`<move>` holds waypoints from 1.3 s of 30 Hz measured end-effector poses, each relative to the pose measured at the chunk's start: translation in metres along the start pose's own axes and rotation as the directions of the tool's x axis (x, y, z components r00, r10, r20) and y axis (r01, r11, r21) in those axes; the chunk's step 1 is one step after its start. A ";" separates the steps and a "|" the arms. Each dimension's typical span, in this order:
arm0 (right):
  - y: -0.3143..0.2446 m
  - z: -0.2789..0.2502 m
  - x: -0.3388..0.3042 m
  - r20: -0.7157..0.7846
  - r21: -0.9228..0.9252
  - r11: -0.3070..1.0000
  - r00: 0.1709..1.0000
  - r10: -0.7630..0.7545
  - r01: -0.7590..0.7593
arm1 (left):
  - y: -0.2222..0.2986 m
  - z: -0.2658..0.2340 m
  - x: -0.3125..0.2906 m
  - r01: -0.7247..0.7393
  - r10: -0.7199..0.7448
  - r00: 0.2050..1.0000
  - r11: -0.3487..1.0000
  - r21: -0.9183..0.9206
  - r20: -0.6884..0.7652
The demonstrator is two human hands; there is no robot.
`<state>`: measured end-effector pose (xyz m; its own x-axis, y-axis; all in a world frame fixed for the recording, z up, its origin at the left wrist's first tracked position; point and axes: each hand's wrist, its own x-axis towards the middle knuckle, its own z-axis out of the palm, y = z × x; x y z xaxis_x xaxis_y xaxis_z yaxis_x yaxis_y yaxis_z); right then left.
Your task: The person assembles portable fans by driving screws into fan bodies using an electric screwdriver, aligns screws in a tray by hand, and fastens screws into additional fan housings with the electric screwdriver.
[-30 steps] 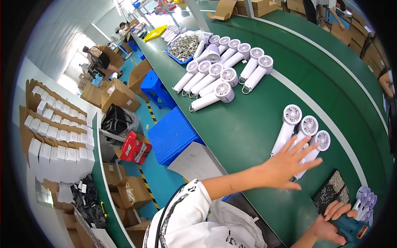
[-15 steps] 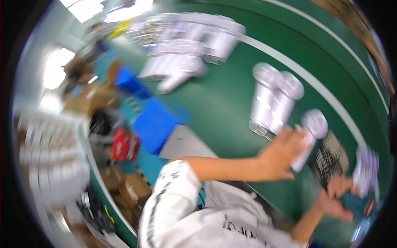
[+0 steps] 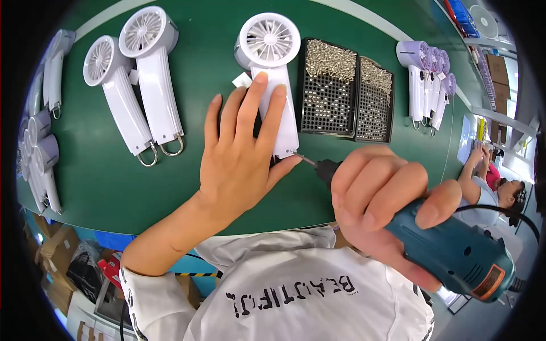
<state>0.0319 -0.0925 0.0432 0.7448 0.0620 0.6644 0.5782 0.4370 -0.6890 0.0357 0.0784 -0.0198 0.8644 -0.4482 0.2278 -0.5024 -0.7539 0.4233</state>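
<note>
A white handheld fan lies on the green table with its round head away from me. My left hand holds it down, fingers stretched along and beside the handle, thumb at the handle's near end. Wrapped round a teal electric screwdriver is my right hand. The screwdriver's thin bit meets the near end of the fan handle, by my left thumb; whether it sits in a screw is too small to tell. Right of the fan stand two black screw trays with many small metal screws in their holes and heaped at the far ends.
Two white fans with metal loops lie to the left. More fans are at the far left, and another group lies at the right. A black cable runs behind the screwdriver. Another person sits at the far right.
My view has swung to the right and steadied. My left hand has come down on the single fan, and the screwdriver in my right hand now points at its handle end.
</note>
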 end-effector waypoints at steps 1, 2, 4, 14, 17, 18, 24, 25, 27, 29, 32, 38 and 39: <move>0.001 0.001 0.000 0.014 -0.006 1.000 1.000 0.000 0.000 | 0.001 -0.001 -0.001 0.011 -0.011 1.000 1.000 0.003 -0.007; 0.000 0.001 -0.001 0.018 -0.002 1.000 1.000 0.014 -0.014 | 0.001 -0.002 -0.001 0.024 -0.024 1.000 1.000 -0.004 -0.005; -0.004 -0.001 0.000 0.039 -0.011 0.998 0.997 0.060 -0.060 | 0.000 -0.004 0.002 -0.016 0.017 1.000 0.999 -0.049 0.020; 0.018 0.011 -0.010 0.091 -0.116 0.993 0.996 0.000 0.011 | 0.000 0.003 -0.004 0.060 -0.062 0.997 0.997 -0.040 -0.042; 0.018 0.012 -0.017 0.143 -0.148 0.988 0.990 -0.011 0.033 | -0.002 0.003 -0.004 0.051 -0.052 0.999 0.998 -0.039 -0.013; 0.018 0.011 -0.018 0.166 -0.183 0.983 0.986 0.007 0.024 | -0.003 0.003 -0.005 0.040 -0.039 0.999 0.999 -0.031 0.011; 0.018 0.009 -0.012 0.105 -0.137 0.989 0.994 -0.036 0.050 | 0.000 0.004 -0.001 0.044 -0.048 0.998 0.996 -0.077 -0.048; 0.019 0.007 -0.013 0.094 -0.108 0.994 0.995 -0.024 0.034 | 0.000 0.004 -0.001 0.051 -0.054 0.997 0.996 -0.077 -0.046; 0.023 0.002 -0.012 0.074 -0.019 0.999 0.997 -0.025 0.026 | 0.000 0.004 -0.002 0.044 -0.048 0.998 0.997 -0.068 -0.051; 0.024 0.004 -0.015 0.068 -0.026 0.999 0.997 -0.046 0.047 | -0.002 0.004 -0.003 0.047 -0.051 0.997 0.996 -0.072 -0.054; 0.021 0.004 -0.019 0.100 -0.071 0.992 0.990 -0.095 0.103 | 0.004 0.003 0.000 0.050 -0.052 0.998 0.997 -0.059 -0.036; 0.028 0.002 0.007 -0.041 0.056 0.994 0.994 0.098 -0.095 | -0.006 -0.001 0.016 0.058 -0.053 0.996 0.995 0.081 -0.067; 0.026 -0.006 0.015 -0.055 0.136 0.990 0.997 0.046 -0.038 | -0.006 -0.003 0.022 0.055 -0.049 0.996 0.996 0.073 -0.075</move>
<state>0.0597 -0.0862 0.0335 0.7875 0.0327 0.6154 0.4988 0.5526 -0.6677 0.0581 0.0748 -0.0145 0.8870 -0.3734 0.2718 -0.4545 -0.8102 0.3701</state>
